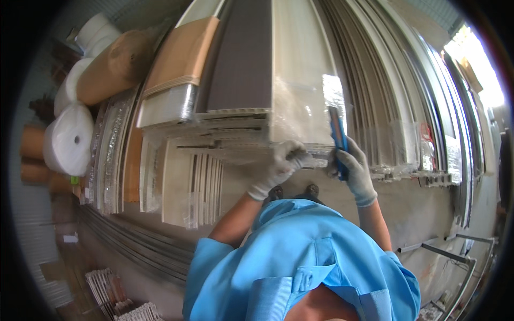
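Both my hands wear pale work gloves. My left hand (289, 160) is closed at the near end of a long cream panel (300, 53), its fingers bent on the clear plastic film (294, 120) wrapped around that end. What lies between the fingertips is partly hidden. In my right hand (353, 166) is a long, narrow blue tool (339, 140) with a dark upper part; its exact kind is unclear. It points away from me, along the right edge of the wrapped panel end. A dark brown panel (240, 59) lies directly left of the cream one.
More stacked panels (380, 96) run along the right. To the left are a panel bundle in brown cardboard (182, 51), a brown roll (115, 67) and a white foam roll (68, 139). Metal frames (460, 257) stand at lower right; long strips (139, 241) lie lower left.
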Action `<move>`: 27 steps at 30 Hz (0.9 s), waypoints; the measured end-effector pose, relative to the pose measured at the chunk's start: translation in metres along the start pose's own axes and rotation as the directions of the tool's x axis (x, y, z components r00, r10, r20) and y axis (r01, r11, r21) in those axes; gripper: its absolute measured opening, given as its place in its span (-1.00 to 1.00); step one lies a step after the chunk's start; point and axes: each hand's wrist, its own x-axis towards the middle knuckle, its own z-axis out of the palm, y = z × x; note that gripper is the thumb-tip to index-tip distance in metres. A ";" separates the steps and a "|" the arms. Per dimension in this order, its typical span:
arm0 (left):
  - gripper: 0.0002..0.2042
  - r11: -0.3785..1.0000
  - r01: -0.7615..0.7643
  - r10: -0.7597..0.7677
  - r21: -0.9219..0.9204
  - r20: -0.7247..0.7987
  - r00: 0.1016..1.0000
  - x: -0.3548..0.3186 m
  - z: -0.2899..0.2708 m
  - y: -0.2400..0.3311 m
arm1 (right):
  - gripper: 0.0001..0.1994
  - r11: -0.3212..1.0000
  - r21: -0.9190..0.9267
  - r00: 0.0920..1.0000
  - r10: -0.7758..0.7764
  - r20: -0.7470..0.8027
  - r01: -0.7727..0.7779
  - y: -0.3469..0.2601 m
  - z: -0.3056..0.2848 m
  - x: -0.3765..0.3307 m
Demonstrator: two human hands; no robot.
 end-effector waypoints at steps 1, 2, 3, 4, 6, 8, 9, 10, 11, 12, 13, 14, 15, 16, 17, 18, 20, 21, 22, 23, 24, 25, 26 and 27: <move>-0.65 0.992 0.080 -0.083 -0.093 -0.023 0.996 0.001 0.007 0.000 | -0.53 0.999 0.047 1.000 0.013 0.023 -0.014 -0.002 -0.003 0.003; -0.62 0.988 0.061 -0.067 -0.140 -0.038 0.997 0.004 0.013 0.002 | -0.41 0.996 0.080 0.997 0.030 0.065 -0.035 -0.004 -0.007 0.004; -0.59 0.983 0.082 -0.089 -0.165 -0.038 0.995 0.006 0.020 0.006 | -0.38 0.996 0.075 0.993 0.028 0.119 -0.037 -0.007 -0.010 0.006; -0.57 0.972 0.167 -0.179 -0.166 -0.062 0.982 0.009 0.026 0.011 | -0.34 0.996 0.079 0.989 0.037 0.141 -0.049 -0.010 -0.013 0.007; -0.60 0.926 0.116 -0.123 -0.359 0.001 0.992 0.018 0.038 0.020 | -0.29 0.993 0.086 0.970 0.052 0.239 -0.075 -0.015 -0.018 0.008; -0.60 0.901 0.206 -0.227 -0.383 -0.012 0.974 0.026 0.046 0.028 | -0.26 0.993 0.050 0.956 0.089 0.280 -0.107 -0.021 -0.023 0.008; -0.62 0.867 0.237 -0.270 -0.438 -0.013 0.963 0.031 0.049 0.030 | -0.24 0.992 0.033 0.939 0.105 0.327 -0.123 -0.023 -0.026 0.006; -0.64 0.828 0.262 -0.306 -0.495 -0.008 0.952 0.037 0.053 0.031 | -0.18 0.993 0.042 0.951 0.095 0.294 -0.112 -0.024 -0.028 0.005; -0.67 0.776 0.255 -0.300 -0.577 0.019 0.954 0.044 0.057 0.030 | -0.14 0.993 0.027 0.957 0.106 0.270 -0.118 -0.026 -0.031 0.003; -0.69 0.679 0.252 -0.334 -0.690 0.016 0.942 0.051 0.060 0.028 | -0.13 0.997 0.071 0.929 -0.027 0.368 0.001 -0.026 -0.033 0.002; -0.72 0.552 0.215 -0.320 -0.806 0.033 0.947 0.058 0.065 0.025 | -0.13 0.975 0.171 0.875 -0.204 0.438 0.142 -0.028 -0.036 0.001; -0.74 0.421 0.198 -0.331 -0.885 0.054 0.942 0.064 0.068 0.022 | -0.18 0.973 0.091 0.873 -0.230 0.430 0.211 -0.028 -0.037 0.001; -0.76 0.363 0.197 -0.279 -0.911 0.095 0.956 0.069 0.072 0.020 | -0.22 0.956 0.034 0.876 -0.281 0.392 0.292 -0.029 -0.040 0.002; -0.77 0.317 0.221 -0.258 -0.922 0.141 0.956 0.073 0.075 0.019 | -0.27 0.919 -0.006 0.845 -0.359 0.397 0.394 -0.031 -0.040 0.005; -0.78 0.286 0.287 -0.315 -0.914 0.193 0.929 0.075 0.075 0.018 | -0.35 0.859 -0.210 0.867 -0.400 0.297 0.468 -0.033 -0.041 0.010; -0.75 0.359 0.264 -0.162 -0.895 0.219 0.962 0.076 0.075 0.018 | -0.43 0.749 -0.394 0.846 -0.470 0.250 0.532 -0.036 -0.041 0.017; -0.70 0.741 0.316 -0.252 -0.593 0.192 0.949 0.073 0.058 0.022 | -0.55 0.538 -0.593 0.750 -0.637 0.180 0.599 -0.043 -0.040 0.035; -0.68 0.866 0.337 -0.292 -0.370 0.174 0.941 0.070 0.041 0.025 | -0.58 0.454 -0.638 0.659 -0.744 0.113 0.622 -0.047 -0.037 0.045; -0.59 0.940 0.175 -0.156 -0.294 0.085 0.984 0.065 0.026 0.030 | -0.61 0.596 -0.511 0.711 -0.702 0.041 0.619 -0.050 -0.033 0.053; -0.59 0.988 0.131 -0.134 -0.084 -0.029 0.991 0.060 -0.003 0.035 | -0.68 0.727 -0.271 0.733 -0.673 -0.097 0.631 -0.048 -0.025 0.065; -0.59 0.994 -0.022 0.033 0.109 -0.100 0.994 0.056 -0.041 0.042 | -0.71 0.785 -0.085 0.765 -0.618 -0.184 0.614 -0.051 -0.019 0.070; -0.64 0.913 -0.163 0.268 0.374 -0.248 0.931 0.055 -0.078 0.049 | -0.75 0.822 0.119 0.821 -0.524 -0.225 0.557 -0.052 -0.012 0.075; -0.66 0.716 -0.156 0.441 0.680 -0.269 0.856 0.058 -0.124 0.058 | -0.76 0.830 0.162 0.825 -0.470 -0.314 0.534 -0.051 -0.002 0.080; -0.64 0.829 -0.047 0.373 0.557 -0.489 0.789 0.052 -0.163 0.064 | -0.75 0.849 0.122 0.835 -0.462 -0.298 0.514 -0.051 0.008 0.085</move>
